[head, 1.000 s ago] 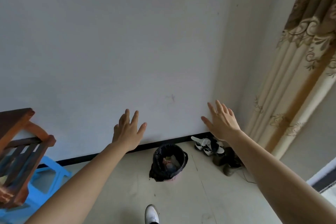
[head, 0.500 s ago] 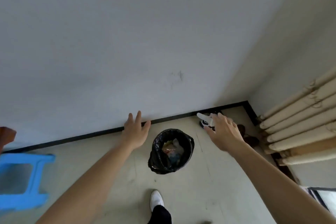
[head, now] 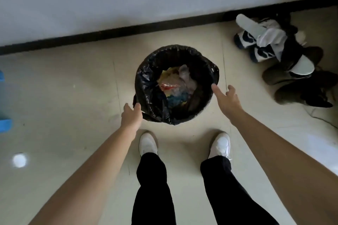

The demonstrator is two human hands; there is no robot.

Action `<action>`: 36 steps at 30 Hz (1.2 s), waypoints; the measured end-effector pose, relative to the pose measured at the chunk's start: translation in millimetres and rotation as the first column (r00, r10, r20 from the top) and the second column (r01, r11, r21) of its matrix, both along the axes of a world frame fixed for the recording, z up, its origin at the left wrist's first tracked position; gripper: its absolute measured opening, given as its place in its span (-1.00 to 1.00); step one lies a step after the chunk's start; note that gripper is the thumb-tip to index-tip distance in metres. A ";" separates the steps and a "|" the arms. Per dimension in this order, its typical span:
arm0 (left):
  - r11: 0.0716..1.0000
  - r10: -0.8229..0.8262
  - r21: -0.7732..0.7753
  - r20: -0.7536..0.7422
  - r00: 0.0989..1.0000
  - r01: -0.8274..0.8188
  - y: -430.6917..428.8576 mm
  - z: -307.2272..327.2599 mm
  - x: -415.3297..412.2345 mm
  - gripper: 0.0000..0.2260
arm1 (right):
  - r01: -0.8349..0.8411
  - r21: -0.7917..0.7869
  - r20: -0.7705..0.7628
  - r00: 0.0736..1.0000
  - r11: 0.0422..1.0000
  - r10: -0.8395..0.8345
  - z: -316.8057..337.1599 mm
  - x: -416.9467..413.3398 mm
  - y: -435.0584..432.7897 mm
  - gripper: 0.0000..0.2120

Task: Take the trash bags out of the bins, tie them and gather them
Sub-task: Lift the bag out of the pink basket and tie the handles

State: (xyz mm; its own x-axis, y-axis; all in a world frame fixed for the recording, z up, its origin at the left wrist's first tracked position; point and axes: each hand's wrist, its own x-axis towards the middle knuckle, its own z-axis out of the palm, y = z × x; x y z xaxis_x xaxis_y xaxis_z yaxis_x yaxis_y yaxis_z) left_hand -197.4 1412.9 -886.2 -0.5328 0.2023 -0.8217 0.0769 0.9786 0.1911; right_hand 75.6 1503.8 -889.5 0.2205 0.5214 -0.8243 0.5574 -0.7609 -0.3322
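Note:
A round bin lined with a black trash bag [head: 146, 86] stands on the floor just in front of my feet. Crumpled wrappers and plastic [head: 175, 84] lie inside it. My left hand [head: 132, 116] is at the bag's near-left rim, fingertips touching the folded-over plastic, fingers apart. My right hand [head: 226, 99] hovers at the right rim with fingers spread, its fingertips close to the bag's edge; it holds nothing.
A pile of shoes and boots [head: 285, 56] lies to the right by the wall. A black baseboard [head: 109, 33] runs under the white wall behind the bin. A blue stool [head: 4, 115] shows at the left edge. My white shoes [head: 148, 144] stand on pale tiles.
My view has tilted down from the wall to the floor. Both hands came down from in front of the wall to the bin's rim, left and right of it.

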 end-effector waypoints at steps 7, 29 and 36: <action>0.855 0.518 -0.054 0.165 0.840 -0.517 -24.5 -126.5 -11.8 -0.53 | 0.364 -0.150 -0.439 0.808 0.919 -0.392 -109.5 13.4 4.4 -0.03; 0.709 -0.067 0.682 -0.186 0.980 0.178 88.8 -45.0 48.1 -0.79 | 0.349 0.130 -0.023 0.937 0.928 -0.349 -85.9 39.2 15.5 -0.47; 0.270 -0.598 0.748 -0.363 0.714 0.607 97.9 -5.8 103.2 -0.80 | -0.028 0.216 0.302 0.952 0.976 -0.040 -81.4 32.5 -0.9 -0.72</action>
State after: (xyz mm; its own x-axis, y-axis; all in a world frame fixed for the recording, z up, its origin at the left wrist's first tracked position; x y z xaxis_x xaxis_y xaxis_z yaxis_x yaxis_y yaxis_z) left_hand -94.2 1510.8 -892.0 0.0287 0.9933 -0.1120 0.5818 0.0745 0.8099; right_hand 108.1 1502.9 -970.9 0.4458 0.6768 -0.5858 0.6526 -0.6937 -0.3047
